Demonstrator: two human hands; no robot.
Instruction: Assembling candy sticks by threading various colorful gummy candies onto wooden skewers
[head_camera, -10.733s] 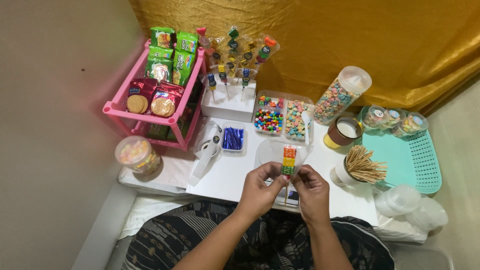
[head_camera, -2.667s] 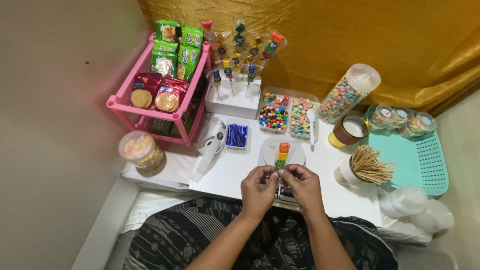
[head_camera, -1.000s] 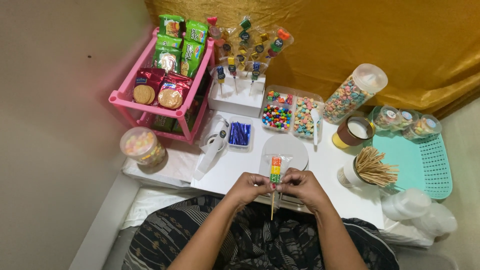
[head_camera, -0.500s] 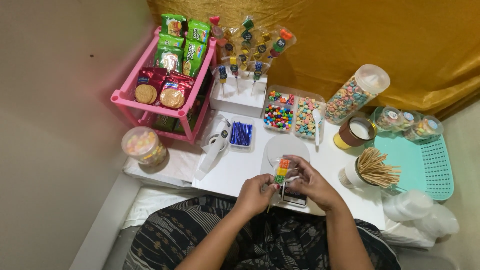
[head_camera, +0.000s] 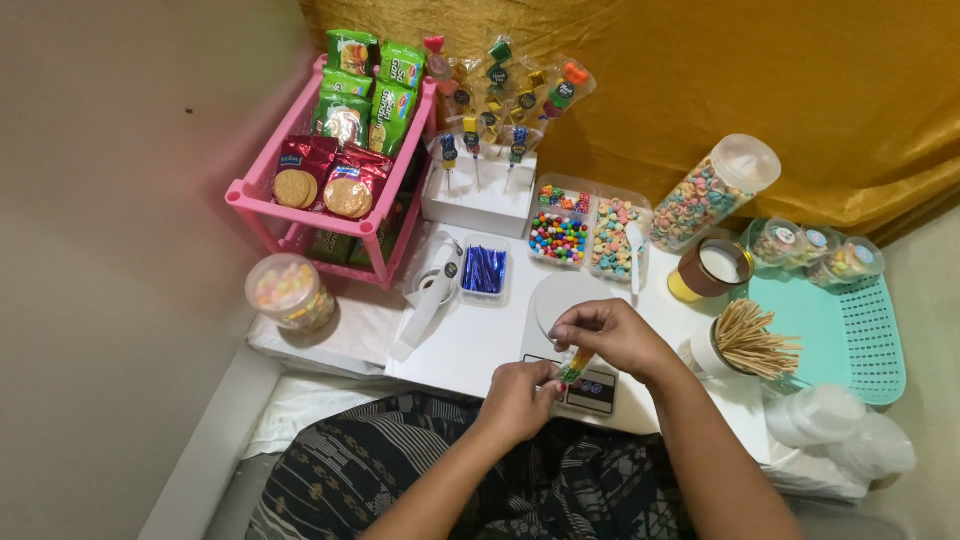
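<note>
Both my hands meet over the front edge of a small white kitchen scale (head_camera: 562, 300) on the low white table (head_camera: 470, 335). My left hand (head_camera: 520, 397) pinches the lower end of a wrapped candy skewer (head_camera: 572, 367) with orange and green sweets. My right hand (head_camera: 605, 333) closes over its upper end, hiding most of it. The skewer lies tilted between the two hands, just above the scale's display.
A pink rack (head_camera: 330, 215) of snack packets stands at the left, a round candy tub (head_camera: 290, 292) beside it. Finished skewers stand in a white block (head_camera: 478, 200). Trays of coloured candies (head_camera: 588, 232), blue twist ties (head_camera: 484, 270), a cereal jar (head_camera: 712, 190), a cup of sticks (head_camera: 745, 340) and a teal tray (head_camera: 850, 320) surround the scale.
The skewer came down from upright above the scale to a low tilt at its front edge. My right hand has slid over its top, and both hands moved closer to me.
</note>
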